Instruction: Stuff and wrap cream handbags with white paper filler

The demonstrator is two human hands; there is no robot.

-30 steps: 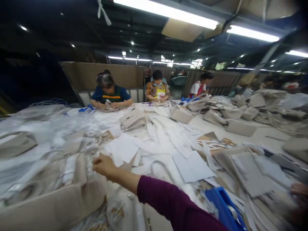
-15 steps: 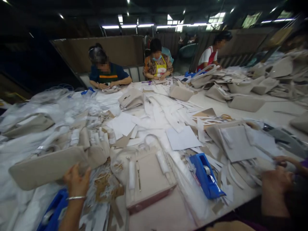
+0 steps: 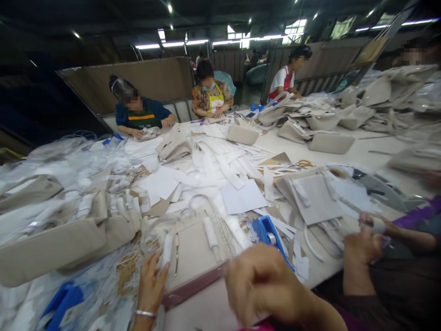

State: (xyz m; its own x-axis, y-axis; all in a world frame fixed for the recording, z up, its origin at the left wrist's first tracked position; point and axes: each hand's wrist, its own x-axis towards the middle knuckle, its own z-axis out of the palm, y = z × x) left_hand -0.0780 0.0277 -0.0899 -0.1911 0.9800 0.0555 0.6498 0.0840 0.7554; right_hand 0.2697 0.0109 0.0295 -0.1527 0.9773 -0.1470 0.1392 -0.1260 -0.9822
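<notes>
A pale beige handbag (image 3: 193,243) with a darker pinkish edge lies flat before me, its strap fittings wrapped in white. My left hand (image 3: 153,280), with a silver bracelet at the wrist, is at the bag's left side. Its fingers are spread beside a white-wrapped strap end (image 3: 167,250); whether they touch it is unclear. My right hand (image 3: 265,285) hovers in front of the bag's right side, fingers curled and smeared by motion, so any hold is hidden. Just behind it stands a blue tape dispenser (image 3: 265,227), partly covered by the hand.
More beige bags (image 3: 51,243) are heaped at left, beside a second blue dispenser (image 3: 64,303). White paper sheets (image 3: 243,197) and scraps cover the middle. At right, a co-worker's hands (image 3: 365,239) work near another bag (image 3: 313,197). Several people sit across the table.
My left hand has moved right, from the heaped bags to the flat handbag. My right hand has come into view at the front. The view has shifted rightward.
</notes>
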